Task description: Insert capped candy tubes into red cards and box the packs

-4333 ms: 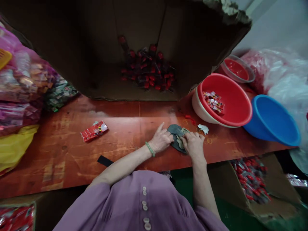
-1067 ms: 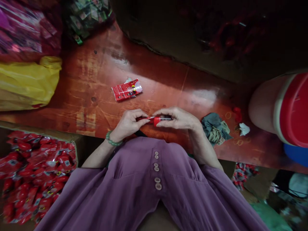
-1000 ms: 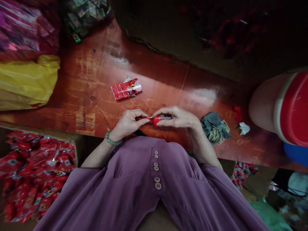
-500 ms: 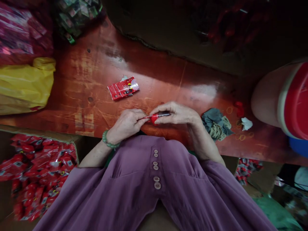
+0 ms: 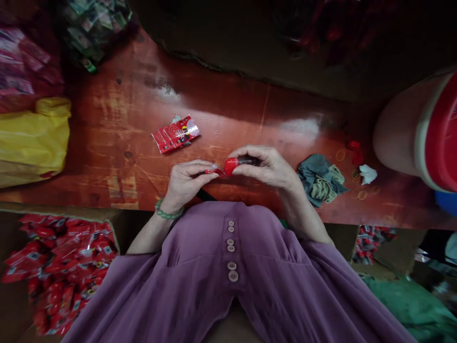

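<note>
My left hand (image 5: 182,185), with a green bead bracelet at the wrist, pinches a small red-and-clear plastic packet (image 5: 214,170) between thumb and fingers. My right hand (image 5: 269,166) is closed on a small rounded object, red at one end and black at the other (image 5: 231,166). Its red end points left, close to the packet; whether the two touch I cannot tell. Beyond my left hand, a stack of shiny red printed cards (image 5: 176,134) lies on the reddish table (image 5: 214,105).
Crumpled grey-green cloth (image 5: 319,178) lies right of my right hand, near rubber bands and a white scrap (image 5: 367,174). A red-lidded tub (image 5: 400,128) stands far right. Left are a yellow bag (image 5: 32,143) and, below the table edge, a carton of red packaged items (image 5: 71,267).
My hands have drawn slightly apart. The packet in my left hand shows more now, and more of the object's red end is visible in my right. The view has shifted a little.
</note>
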Tool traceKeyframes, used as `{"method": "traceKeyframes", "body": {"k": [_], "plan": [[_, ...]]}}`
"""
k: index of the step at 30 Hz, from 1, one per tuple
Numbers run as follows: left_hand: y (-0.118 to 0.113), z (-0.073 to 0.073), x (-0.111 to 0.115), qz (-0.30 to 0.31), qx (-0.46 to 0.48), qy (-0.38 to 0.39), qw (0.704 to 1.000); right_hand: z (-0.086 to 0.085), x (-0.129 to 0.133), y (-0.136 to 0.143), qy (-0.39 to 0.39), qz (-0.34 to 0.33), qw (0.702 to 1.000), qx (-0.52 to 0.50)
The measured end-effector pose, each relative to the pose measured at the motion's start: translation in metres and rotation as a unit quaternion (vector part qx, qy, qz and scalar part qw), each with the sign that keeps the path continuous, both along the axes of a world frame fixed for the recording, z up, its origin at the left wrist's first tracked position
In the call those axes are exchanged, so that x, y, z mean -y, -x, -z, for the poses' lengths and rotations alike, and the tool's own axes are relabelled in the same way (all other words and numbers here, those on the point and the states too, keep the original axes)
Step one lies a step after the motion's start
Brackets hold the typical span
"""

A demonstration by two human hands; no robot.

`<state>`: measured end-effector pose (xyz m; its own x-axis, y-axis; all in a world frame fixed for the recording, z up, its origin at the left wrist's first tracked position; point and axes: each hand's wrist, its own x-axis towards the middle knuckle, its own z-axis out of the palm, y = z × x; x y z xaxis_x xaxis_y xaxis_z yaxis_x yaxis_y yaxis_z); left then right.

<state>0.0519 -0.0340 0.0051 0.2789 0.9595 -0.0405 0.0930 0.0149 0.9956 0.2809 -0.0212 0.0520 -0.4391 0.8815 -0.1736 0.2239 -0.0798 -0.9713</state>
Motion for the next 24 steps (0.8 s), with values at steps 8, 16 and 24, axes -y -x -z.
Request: {"method": "traceKeyframes", "body": {"k": [8, 16, 24], "plan": [[0.003, -0.002, -0.001, 0.071, -0.002, 0.018, 0.997, -0.006, -0.011, -0.007, -0.058, -0.172, 0.98, 0.076], [0.004, 0.002, -0.003, 0.152, 0.004, 0.09, 0.984, -0.009, -0.022, 0.001, -0.046, -0.249, 0.963, 0.093], [0.01, 0.0, -0.012, 0.261, 0.029, 0.157, 0.952, 0.002, -0.023, 0.001, -0.021, -0.227, 0.971, 0.078]]}}
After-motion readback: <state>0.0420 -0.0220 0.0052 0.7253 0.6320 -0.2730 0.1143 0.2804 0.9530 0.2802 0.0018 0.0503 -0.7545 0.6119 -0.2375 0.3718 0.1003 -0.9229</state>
